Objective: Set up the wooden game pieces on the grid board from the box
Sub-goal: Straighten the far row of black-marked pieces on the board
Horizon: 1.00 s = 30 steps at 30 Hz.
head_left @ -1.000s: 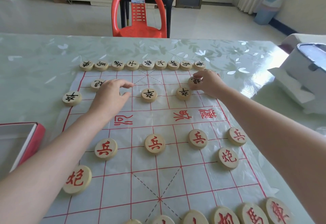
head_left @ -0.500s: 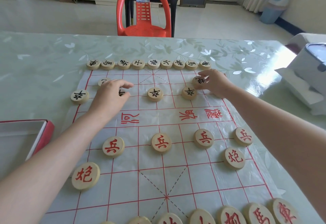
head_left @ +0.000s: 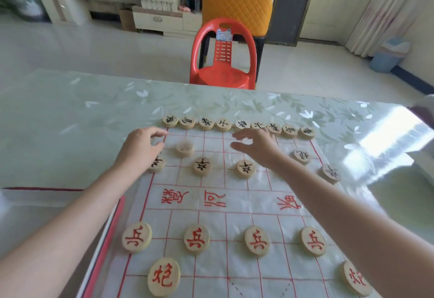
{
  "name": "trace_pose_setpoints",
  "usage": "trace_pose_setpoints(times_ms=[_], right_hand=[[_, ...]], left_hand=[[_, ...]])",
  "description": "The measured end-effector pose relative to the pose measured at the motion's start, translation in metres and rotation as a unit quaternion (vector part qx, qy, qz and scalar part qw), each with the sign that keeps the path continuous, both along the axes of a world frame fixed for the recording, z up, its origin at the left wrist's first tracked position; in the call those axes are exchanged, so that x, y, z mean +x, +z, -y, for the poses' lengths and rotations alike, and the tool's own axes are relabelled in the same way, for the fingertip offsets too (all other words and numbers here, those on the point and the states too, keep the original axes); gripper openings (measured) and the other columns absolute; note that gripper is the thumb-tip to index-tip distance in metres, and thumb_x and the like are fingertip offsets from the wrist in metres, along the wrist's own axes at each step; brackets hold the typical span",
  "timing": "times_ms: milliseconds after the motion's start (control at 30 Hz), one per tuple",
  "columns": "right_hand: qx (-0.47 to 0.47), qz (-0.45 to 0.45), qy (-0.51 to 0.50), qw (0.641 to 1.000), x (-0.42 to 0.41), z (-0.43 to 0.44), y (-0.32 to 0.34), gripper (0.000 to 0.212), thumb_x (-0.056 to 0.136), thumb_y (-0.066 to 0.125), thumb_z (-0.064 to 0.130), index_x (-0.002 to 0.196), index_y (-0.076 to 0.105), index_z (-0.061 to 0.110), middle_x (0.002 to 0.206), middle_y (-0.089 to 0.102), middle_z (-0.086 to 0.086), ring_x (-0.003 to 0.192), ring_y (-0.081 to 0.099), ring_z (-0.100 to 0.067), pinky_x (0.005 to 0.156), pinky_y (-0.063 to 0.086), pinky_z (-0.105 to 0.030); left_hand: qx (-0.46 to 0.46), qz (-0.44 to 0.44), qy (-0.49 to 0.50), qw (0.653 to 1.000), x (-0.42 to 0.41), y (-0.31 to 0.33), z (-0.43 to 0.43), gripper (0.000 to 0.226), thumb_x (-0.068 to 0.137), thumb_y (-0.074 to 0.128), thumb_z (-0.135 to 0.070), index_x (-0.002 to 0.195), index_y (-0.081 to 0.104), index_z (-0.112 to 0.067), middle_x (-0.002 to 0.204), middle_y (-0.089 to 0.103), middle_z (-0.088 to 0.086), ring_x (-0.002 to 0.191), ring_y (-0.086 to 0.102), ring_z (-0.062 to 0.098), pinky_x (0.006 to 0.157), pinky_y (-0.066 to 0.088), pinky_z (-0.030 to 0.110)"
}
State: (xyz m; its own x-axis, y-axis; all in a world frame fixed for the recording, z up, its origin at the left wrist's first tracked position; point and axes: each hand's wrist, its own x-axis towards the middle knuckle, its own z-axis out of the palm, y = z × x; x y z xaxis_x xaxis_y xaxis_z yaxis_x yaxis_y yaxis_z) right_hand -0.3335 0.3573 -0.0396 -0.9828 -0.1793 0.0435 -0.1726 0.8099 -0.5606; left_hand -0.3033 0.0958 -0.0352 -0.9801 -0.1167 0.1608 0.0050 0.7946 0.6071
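Black row (head_left: 223,125) lines the board's (head_left: 234,262) far edge, with red discs (head_left: 196,240) near and one blurred disc (head_left: 184,148) far left. The left hand (head_left: 141,147), loosely curled and empty, overlaps the far-left pawn (head_left: 156,164); the right hand (head_left: 256,148), fingers spread and empty, hovers at far centre. Judgement: seat each disc squarely on its crossing without nudging its neighbours.

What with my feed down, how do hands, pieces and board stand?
Left hand loosely curled at far-left corner of grid board, nothing visible in it. Right hand open above far rows. Black back row lined up. Nothing blocking.
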Motion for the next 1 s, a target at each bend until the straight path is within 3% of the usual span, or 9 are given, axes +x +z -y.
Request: trace_pose_setpoints(times_ms=[67,133,300,367,433,600,867,1000], right_hand=[[-0.003,-0.011,0.003,1.0,-0.016,0.028,0.002,0.034,0.083,0.062,0.033,0.117,0.06,0.026,0.119,0.061,0.007,0.118,0.04,-0.021,0.096,0.026,-0.03],[0.005,-0.018,0.023,1.0,-0.033,0.051,0.007,0.035,0.086,0.06,0.024,0.121,0.058,0.025,0.123,0.058,0.002,0.12,0.034,-0.022,0.088,0.022,-0.03],[0.05,0.012,0.076,0.996,-0.08,0.083,0.013,0.053,0.087,0.056,0.016,0.137,0.041,0.025,0.122,0.051,-0.01,0.13,0.024,-0.024,0.099,0.021,-0.032],[0.074,0.029,0.086,0.993,-0.095,0.091,0.008,0.057,0.086,0.058,0.02,0.139,0.037,0.029,0.117,0.046,-0.009,0.127,0.024,-0.026,0.098,0.021,-0.032],[0.097,0.046,0.102,0.989,-0.106,0.096,0.0,0.061,0.085,0.06,0.024,0.14,0.034,0.033,0.126,0.043,-0.009,0.124,0.024,-0.028,0.093,0.021,-0.031],[0.13,0.028,0.171,0.976,-0.119,0.104,-0.015,0.057,0.083,0.058,0.018,0.135,0.041,0.034,0.141,0.041,0.006,0.123,0.025,-0.023,0.09,0.018,-0.03],[0.119,-0.021,0.144,0.982,-0.122,0.111,-0.024,0.042,0.086,0.057,0.037,0.126,0.052,0.027,0.12,0.053,-0.004,0.115,0.031,-0.026,0.088,0.022,-0.033],[0.132,-0.037,0.098,0.986,-0.122,0.116,-0.028,0.049,0.079,0.064,0.045,0.121,0.055,0.022,0.115,0.054,-0.003,0.113,0.031,-0.026,0.083,0.02,-0.031]], left_hand=[[0.008,0.001,0.005,1.0,-0.012,-0.004,0.008,0.029,0.081,0.061,-0.005,0.108,0.066,-0.014,0.115,0.066,0.004,0.11,0.058,0.021,0.096,0.04,0.027],[0.014,0.0,0.013,1.0,-0.026,-0.011,0.013,0.032,0.08,0.061,-0.004,0.11,0.065,-0.014,0.117,0.065,0.004,0.111,0.057,0.021,0.098,0.04,0.029],[-0.009,-0.012,0.003,1.0,-0.065,-0.022,0.014,0.042,0.081,0.058,-0.002,0.122,0.056,-0.013,0.127,0.055,0.009,0.118,0.05,0.025,0.101,0.038,0.033],[-0.016,-0.024,-0.01,1.0,-0.08,-0.021,0.012,0.047,0.081,0.06,-0.004,0.127,0.052,-0.011,0.13,0.052,0.011,0.121,0.047,0.026,0.103,0.035,0.034],[-0.01,-0.023,-0.021,0.999,-0.092,-0.018,0.012,0.052,0.081,0.064,-0.009,0.13,0.048,-0.013,0.131,0.05,0.01,0.123,0.045,0.025,0.103,0.033,0.033],[-0.025,0.035,-0.057,0.997,-0.114,-0.023,0.016,0.06,0.08,0.068,-0.021,0.134,0.044,-0.018,0.137,0.047,0.004,0.127,0.043,0.019,0.105,0.035,0.035],[-0.005,0.052,-0.08,0.995,-0.118,-0.034,0.023,0.045,0.081,0.067,-0.019,0.124,0.057,-0.017,0.129,0.057,0.002,0.12,0.05,0.017,0.094,0.032,0.021],[-0.007,0.035,-0.073,0.997,-0.119,-0.037,0.022,0.045,0.08,0.069,-0.023,0.123,0.058,-0.016,0.127,0.057,0.003,0.117,0.051,0.016,0.093,0.032,0.021]])
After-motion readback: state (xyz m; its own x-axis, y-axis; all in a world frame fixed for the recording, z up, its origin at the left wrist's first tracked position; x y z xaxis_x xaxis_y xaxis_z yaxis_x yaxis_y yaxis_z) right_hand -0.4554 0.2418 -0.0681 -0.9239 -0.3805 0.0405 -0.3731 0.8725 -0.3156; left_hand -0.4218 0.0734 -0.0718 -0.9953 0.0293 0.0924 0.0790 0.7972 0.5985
